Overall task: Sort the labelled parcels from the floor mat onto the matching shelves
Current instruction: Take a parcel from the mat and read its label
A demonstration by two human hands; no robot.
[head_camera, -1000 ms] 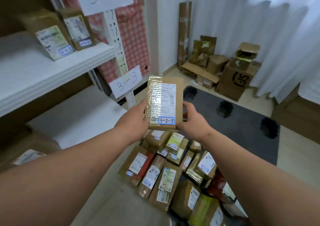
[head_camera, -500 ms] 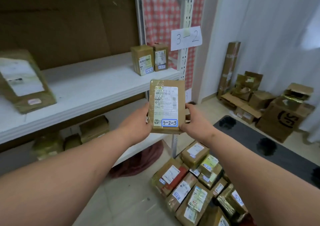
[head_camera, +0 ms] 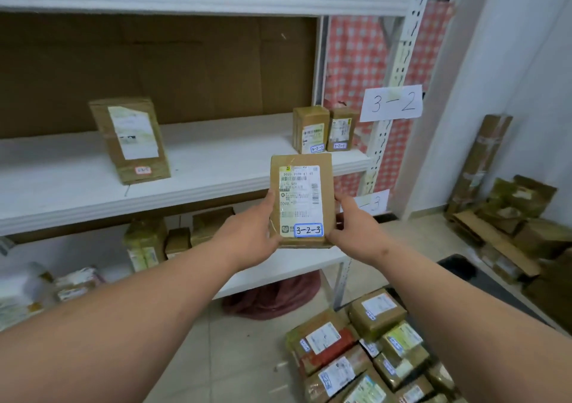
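A flat brown parcel (head_camera: pixel 301 200) with a white shipping label and a blue-edged tag reading 3-2-3 stands upright in both my hands. My left hand (head_camera: pixel 252 235) grips its left edge and my right hand (head_camera: pixel 353 229) grips its right edge. It is held just in front of the white middle shelf (head_camera: pixel 201 167), whose post carries a paper sign 3-2 (head_camera: pixel 391 103). Two small parcels (head_camera: pixel 323 130) tagged 3-2-2 and 3-2-1 stand upright at that shelf's right end. Several labelled parcels (head_camera: pixel 365 359) lie on the floor at lower right.
A taller parcel (head_camera: pixel 130 141) leans on the middle shelf at left. The lower shelf (head_camera: pixel 291 262) holds several parcels (head_camera: pixel 173 238). A red cloth bundle (head_camera: pixel 272 299) lies under it. Empty cartons (head_camera: pixel 510 217) are piled by the curtain at right, beside a dark mat (head_camera: pixel 458 268).
My view has swung up and left from the floor pile to the shelves. The parcel stays in both hands and now sits closer to the 3-2 shelf.
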